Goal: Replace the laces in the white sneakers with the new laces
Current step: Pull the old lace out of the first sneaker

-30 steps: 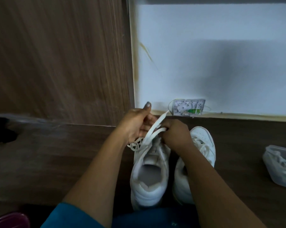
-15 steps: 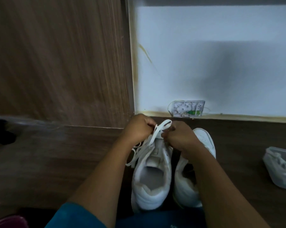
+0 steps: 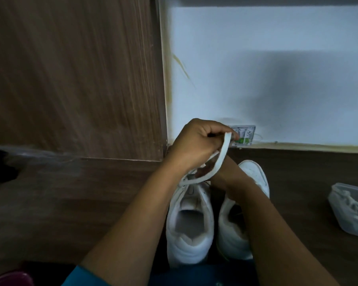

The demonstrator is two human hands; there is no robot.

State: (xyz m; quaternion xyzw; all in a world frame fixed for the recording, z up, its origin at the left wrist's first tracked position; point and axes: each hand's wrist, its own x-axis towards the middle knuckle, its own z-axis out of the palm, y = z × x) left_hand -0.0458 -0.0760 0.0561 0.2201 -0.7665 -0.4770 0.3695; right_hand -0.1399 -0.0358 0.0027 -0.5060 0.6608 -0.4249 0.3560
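Note:
Two white sneakers stand side by side on the dark floor, the left sneaker point(image 3: 189, 223) and the right sneaker point(image 3: 252, 174). My left hand point(image 3: 196, 145) is raised above them and pinches a flat white lace point(image 3: 220, 159) that runs down to the left sneaker's eyelets. My right hand point(image 3: 225, 172) sits low at that sneaker's front, mostly hidden behind the lace and my left hand; its fingers seem to hold the lace near the eyelets.
A clear plastic bag point(image 3: 351, 211) with white laces inside lies on the floor at the right. A small wall socket plate point(image 3: 244, 135) sits at the base of the white wall. A wooden panel point(image 3: 75, 79) stands at the left. A maroon object point(image 3: 9, 279) shows at the bottom left corner.
My left hand has risen and pulled the lace upward, drawing it taut from the left sneaker. My right hand stayed low at the shoe's front.

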